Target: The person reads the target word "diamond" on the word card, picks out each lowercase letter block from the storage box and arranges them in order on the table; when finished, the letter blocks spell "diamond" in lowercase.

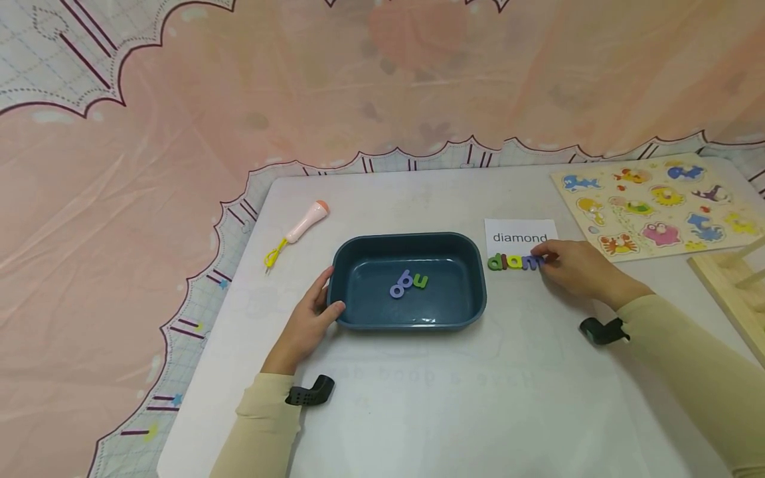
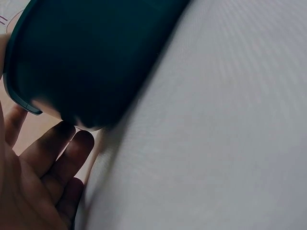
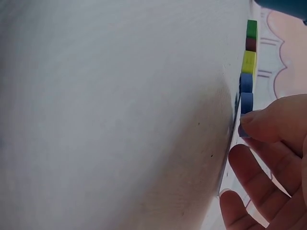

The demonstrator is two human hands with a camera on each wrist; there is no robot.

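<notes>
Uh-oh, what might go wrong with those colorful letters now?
The right hand touches the bluish-purple m, so a bump might push the neighboring letters crooked. The left hand holds one side of the tray; a tug could make the loose letters inside slide around. The green letter there looks like a u, so it might get set upside down instead of as the card's n.

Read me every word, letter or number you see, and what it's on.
"diamond": on the white card.
"d", possibly "i", "a", "m": coloured pieces along its lower edge; the right hand partly covers "m".
"o": purple piece in the blue tray.
Two more tray pieces, purple and green: turned, letters uncertain.
</notes>
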